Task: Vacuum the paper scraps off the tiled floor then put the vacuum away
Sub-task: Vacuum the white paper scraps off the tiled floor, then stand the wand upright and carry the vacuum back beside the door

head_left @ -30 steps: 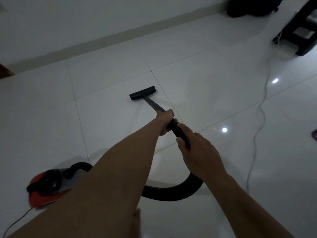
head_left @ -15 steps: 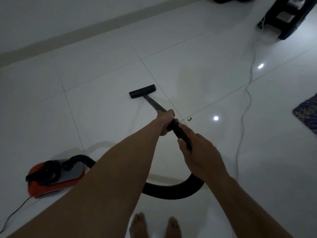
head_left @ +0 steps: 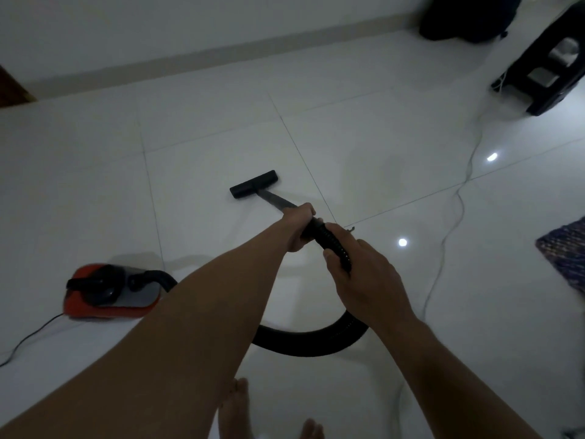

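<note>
A black floor nozzle point(head_left: 254, 187) rests flat on the white tiled floor point(head_left: 364, 128), on a thin wand running back to me. My left hand point(head_left: 299, 228) grips the wand farther forward. My right hand point(head_left: 361, 277) grips the ribbed black hose point(head_left: 316, 342) just behind it. The hose loops down and left to the red and grey vacuum body point(head_left: 109, 293) on the floor at my left. One small dark scrap point(head_left: 350, 229) lies by the tile joint, right of my hands.
A thin white cord point(head_left: 456, 213) snakes across the floor on the right toward a black stool point(head_left: 547, 74). A dark bag point(head_left: 465, 17) sits by the far wall. A patterned mat point(head_left: 566, 251) lies at the right edge. My bare feet point(head_left: 237, 407) show below.
My view has tilted up and left, so the far wall, bag and stool show again. The nozzle and both hands keep about the same grip and position on the wand.
</note>
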The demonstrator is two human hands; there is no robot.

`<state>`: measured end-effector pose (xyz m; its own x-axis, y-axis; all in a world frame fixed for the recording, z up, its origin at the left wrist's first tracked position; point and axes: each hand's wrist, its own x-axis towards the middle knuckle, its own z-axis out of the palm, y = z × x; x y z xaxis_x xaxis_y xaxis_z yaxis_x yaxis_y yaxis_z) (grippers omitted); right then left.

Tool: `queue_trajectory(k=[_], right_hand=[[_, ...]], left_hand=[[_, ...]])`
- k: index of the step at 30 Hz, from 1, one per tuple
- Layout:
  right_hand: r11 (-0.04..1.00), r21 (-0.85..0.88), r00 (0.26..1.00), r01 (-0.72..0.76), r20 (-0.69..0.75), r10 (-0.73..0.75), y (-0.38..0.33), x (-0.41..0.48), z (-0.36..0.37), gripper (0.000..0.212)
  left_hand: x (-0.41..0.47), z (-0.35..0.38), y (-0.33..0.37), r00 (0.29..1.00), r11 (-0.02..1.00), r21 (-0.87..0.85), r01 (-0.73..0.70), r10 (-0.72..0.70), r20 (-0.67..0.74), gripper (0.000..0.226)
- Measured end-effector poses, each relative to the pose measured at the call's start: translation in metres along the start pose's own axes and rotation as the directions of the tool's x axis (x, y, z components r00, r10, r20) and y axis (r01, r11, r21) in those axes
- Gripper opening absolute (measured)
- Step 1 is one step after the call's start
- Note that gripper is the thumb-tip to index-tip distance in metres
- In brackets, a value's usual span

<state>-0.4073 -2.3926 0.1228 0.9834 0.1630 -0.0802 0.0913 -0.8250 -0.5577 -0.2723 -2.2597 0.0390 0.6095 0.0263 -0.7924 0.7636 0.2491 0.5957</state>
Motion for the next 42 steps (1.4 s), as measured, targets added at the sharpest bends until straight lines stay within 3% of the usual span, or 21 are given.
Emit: queue_trajectory(k=[5, 10, 16, 21, 27, 33, 37, 41, 42], right_hand=[[0.996, 0.021, 0.996, 0.091, -0.004, -0.091, -0.023, 0.014, -0.007, 0.046], [0.981, 0.091, 0.985, 0.174, -0.023, -0.173, -0.048, 0.030, -0.006, 0.043], [0.967, 0.173, 0.982, 0.186, -0.001, -0.188, -0.072, 0.047, -0.002, 0.043], [0.879, 0.469, 0.978, 0.089, 0.125, -0.165, -0.091, 0.063, -0.014, 0.052], [0.759, 0.645, 0.948, 0.085, 0.183, -0.261, -0.128, 0.089, -0.017, 0.048], [0.725, 0.687, 0.929, 0.034, 0.245, -0.276, -0.169, 0.121, -0.009, 0.050], [0.661, 0.750, 0.909, -0.007, 0.279, -0.308, -0.206, 0.144, -0.004, 0.049], [0.614, 0.789, 0.882, -0.003, 0.292, -0.370, -0.246, 0.169, 0.001, 0.044], [0.594, 0.804, 0.876, -0.010, 0.293, -0.382, -0.254, 0.175, 0.003, 0.044]], left_hand=[[-0.014, -0.028, 0.024, 0.999, 0.998, -0.041, -0.047, 0.046, -0.022, 0.055], [-0.023, -0.058, 0.047, 0.996, 0.996, -0.049, -0.081, 0.079, -0.041, 0.020], [-0.022, -0.079, 0.065, 0.991, 0.992, -0.034, -0.121, 0.119, -0.067, 0.019], [-0.031, -0.092, 0.084, 0.987, 0.987, -0.054, -0.150, 0.147, -0.059, 0.004], [-0.034, -0.126, 0.108, 0.984, 0.979, -0.108, -0.176, 0.172, -0.039, 0.030], [-0.055, -0.163, 0.132, 0.967, 0.960, -0.117, -0.254, 0.254, -0.016, 0.016], [-0.070, -0.192, 0.150, 0.957, 0.951, -0.124, -0.284, 0.290, 0.032, 0.028], [-0.074, -0.232, 0.174, 0.944, 0.940, -0.108, -0.324, 0.328, 0.025, 0.021], [-0.070, -0.242, 0.179, 0.944, 0.940, -0.105, -0.325, 0.329, 0.020, 0.034]])
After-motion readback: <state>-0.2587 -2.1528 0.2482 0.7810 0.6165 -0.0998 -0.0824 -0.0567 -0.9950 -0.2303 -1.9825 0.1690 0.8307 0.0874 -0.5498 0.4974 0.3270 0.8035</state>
